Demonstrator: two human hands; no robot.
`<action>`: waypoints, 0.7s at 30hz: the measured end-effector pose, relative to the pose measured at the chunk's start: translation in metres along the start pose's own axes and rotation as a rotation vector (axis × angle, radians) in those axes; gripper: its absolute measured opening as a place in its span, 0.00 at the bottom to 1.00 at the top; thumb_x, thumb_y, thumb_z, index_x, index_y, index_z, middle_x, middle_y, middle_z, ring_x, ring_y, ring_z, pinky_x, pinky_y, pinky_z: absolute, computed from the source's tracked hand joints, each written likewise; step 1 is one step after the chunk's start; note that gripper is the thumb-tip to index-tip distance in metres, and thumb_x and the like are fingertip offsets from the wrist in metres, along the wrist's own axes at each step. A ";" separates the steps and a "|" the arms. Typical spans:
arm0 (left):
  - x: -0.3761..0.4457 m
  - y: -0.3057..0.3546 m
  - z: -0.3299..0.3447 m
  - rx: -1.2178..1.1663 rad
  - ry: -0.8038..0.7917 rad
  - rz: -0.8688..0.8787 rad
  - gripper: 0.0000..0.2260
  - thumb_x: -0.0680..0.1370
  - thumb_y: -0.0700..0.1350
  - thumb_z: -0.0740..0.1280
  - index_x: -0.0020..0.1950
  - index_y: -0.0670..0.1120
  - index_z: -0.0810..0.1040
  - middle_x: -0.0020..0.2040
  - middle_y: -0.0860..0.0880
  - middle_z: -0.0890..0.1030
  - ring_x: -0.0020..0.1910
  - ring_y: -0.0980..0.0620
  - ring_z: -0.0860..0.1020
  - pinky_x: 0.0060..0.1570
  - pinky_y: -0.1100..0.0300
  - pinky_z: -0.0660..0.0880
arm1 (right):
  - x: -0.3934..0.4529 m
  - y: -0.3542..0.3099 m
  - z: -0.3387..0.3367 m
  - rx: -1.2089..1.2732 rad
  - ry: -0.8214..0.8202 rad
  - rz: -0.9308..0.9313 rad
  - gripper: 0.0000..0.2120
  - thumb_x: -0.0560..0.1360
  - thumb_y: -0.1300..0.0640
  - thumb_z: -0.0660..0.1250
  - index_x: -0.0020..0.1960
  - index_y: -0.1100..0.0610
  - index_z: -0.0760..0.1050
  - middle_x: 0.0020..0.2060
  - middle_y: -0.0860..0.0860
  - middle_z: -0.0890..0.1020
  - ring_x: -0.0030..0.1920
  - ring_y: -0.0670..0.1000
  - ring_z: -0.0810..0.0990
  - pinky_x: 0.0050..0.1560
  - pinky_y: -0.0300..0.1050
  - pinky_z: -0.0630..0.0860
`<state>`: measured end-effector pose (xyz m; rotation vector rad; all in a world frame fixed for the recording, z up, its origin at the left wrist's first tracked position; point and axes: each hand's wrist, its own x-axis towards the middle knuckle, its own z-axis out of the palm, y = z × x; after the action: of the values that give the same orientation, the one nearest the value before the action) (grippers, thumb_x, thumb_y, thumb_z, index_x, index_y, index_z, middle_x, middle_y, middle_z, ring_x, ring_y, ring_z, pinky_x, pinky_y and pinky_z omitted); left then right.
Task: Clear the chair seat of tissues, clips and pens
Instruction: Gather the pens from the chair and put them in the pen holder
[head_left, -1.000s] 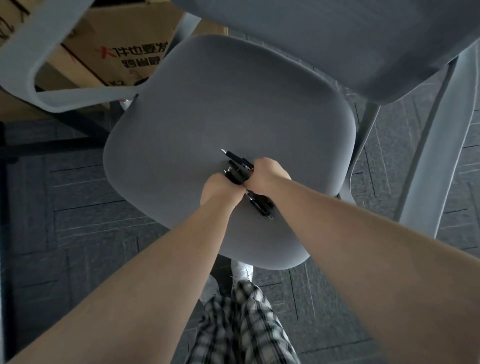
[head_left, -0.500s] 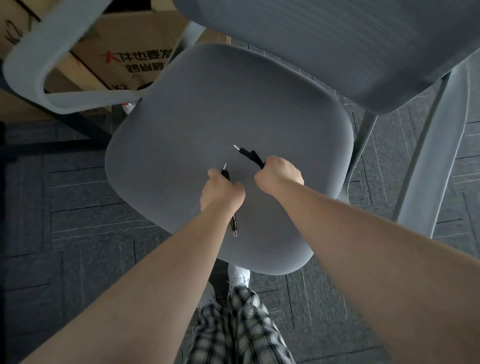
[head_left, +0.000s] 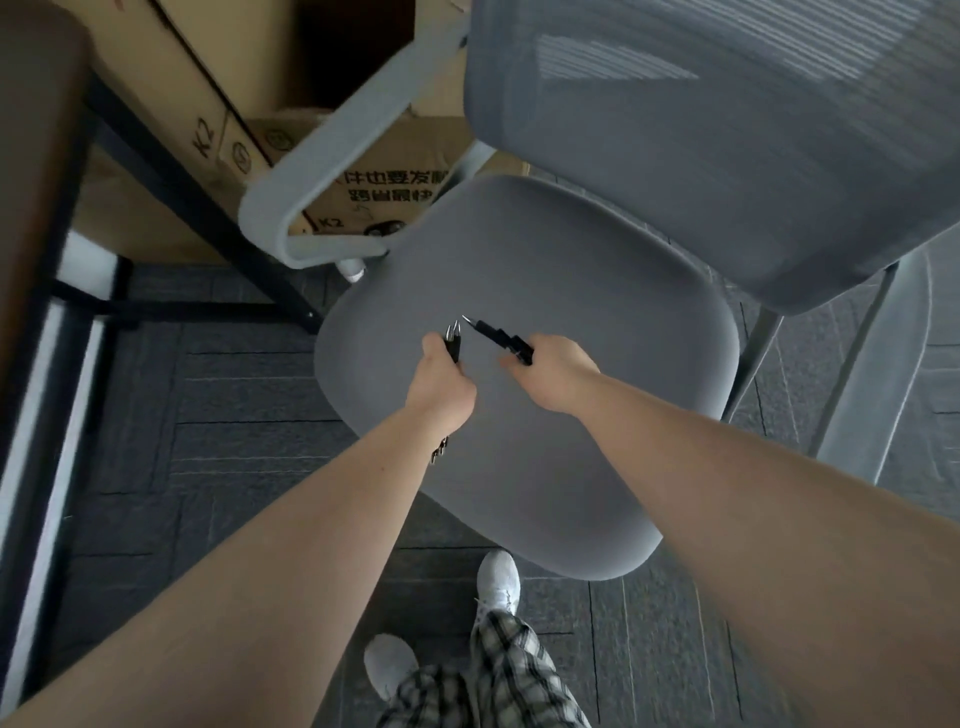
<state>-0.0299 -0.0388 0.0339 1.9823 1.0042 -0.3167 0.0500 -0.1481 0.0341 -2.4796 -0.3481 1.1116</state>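
Note:
The grey chair seat fills the middle of the head view and nothing loose lies on it. My left hand is closed around black pens; two silver tips stick out above the fist and their back ends show below the wrist. My right hand grips another black pen with its tip pointing up and left. Both hands hover over the seat's left half, a little apart from each other.
The grey mesh backrest rises at the upper right, and a light grey armrest curves at the upper left. Cardboard boxes stand behind the armrest beside a black desk frame. My feet in white shoes stand on dark carpet.
My hands held the pens bunched together on the seat, then drew apart and lifted, each keeping pens. The view has shifted, so the chair now sits further right and down.

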 end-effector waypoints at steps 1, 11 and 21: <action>-0.004 0.000 -0.012 0.010 0.012 0.019 0.08 0.80 0.36 0.56 0.47 0.47 0.59 0.36 0.50 0.64 0.43 0.45 0.67 0.46 0.57 0.64 | -0.004 -0.011 0.000 0.011 -0.012 -0.019 0.17 0.79 0.46 0.59 0.34 0.50 0.63 0.31 0.49 0.70 0.28 0.50 0.69 0.28 0.43 0.63; -0.064 -0.040 -0.151 -0.199 0.195 0.061 0.04 0.82 0.42 0.53 0.48 0.44 0.63 0.41 0.45 0.69 0.33 0.52 0.67 0.31 0.59 0.63 | -0.061 -0.144 0.012 -0.019 -0.038 -0.263 0.16 0.80 0.47 0.59 0.36 0.54 0.66 0.28 0.51 0.69 0.27 0.51 0.67 0.29 0.44 0.63; -0.169 -0.125 -0.284 -0.227 0.559 0.025 0.03 0.82 0.43 0.53 0.50 0.44 0.62 0.35 0.52 0.64 0.43 0.48 0.67 0.45 0.56 0.64 | -0.163 -0.292 0.093 -0.102 -0.042 -0.544 0.18 0.80 0.47 0.59 0.35 0.55 0.65 0.28 0.50 0.69 0.29 0.48 0.68 0.29 0.42 0.63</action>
<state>-0.2742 0.1335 0.2222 1.9069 1.2903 0.3756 -0.1447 0.0733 0.2176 -2.2349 -1.0393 0.9271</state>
